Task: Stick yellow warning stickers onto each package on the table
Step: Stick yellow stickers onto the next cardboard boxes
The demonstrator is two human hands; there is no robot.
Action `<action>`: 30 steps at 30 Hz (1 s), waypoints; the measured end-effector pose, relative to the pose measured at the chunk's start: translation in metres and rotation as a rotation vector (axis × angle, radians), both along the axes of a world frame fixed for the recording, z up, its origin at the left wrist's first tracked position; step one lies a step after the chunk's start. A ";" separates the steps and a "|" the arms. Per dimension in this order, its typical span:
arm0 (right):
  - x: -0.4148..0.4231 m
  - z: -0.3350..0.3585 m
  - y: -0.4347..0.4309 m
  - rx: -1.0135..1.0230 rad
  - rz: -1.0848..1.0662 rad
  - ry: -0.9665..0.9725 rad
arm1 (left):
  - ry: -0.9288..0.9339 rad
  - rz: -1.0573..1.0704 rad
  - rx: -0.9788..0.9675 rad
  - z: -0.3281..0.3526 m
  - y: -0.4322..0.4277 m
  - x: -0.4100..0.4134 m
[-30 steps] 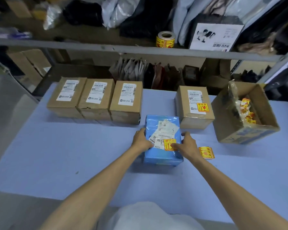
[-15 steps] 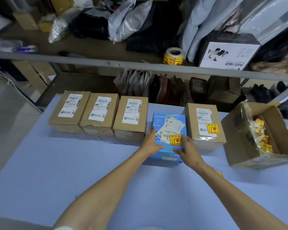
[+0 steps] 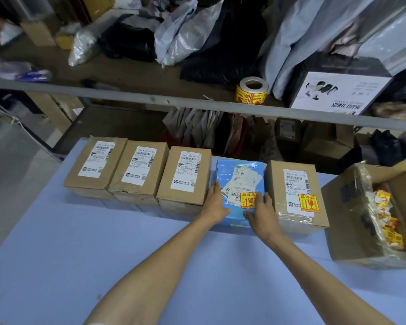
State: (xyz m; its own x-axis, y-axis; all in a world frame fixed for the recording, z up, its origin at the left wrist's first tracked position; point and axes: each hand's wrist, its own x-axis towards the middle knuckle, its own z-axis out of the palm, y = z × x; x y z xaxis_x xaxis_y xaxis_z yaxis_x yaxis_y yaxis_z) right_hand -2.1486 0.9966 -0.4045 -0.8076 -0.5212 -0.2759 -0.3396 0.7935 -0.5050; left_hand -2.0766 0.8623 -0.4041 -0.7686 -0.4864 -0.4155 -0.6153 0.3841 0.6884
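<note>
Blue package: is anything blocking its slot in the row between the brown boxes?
Nothing visible. The blue package already sits between the third brown box and the stickered box, both hands on it.

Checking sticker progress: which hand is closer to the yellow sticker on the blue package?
Right. The right hand lies at the yellow sticker's right edge on the blue package; the left hand grips its left side, farther off.

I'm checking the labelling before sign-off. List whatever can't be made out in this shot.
All in the head view:
- Near face of the blue package: covered by the left hand and right hand.
- Open cardboard box: cut off by the right edge, so its full contents are unseen.
- Print on the shipping labels of the three unstickered brown boxes: too small to read.
- Bags on the upper shelf: blurred.
</note>
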 end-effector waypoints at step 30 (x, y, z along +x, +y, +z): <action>0.056 0.047 -0.123 -0.142 0.030 -0.199 | -0.128 0.178 -0.397 0.043 -0.094 0.052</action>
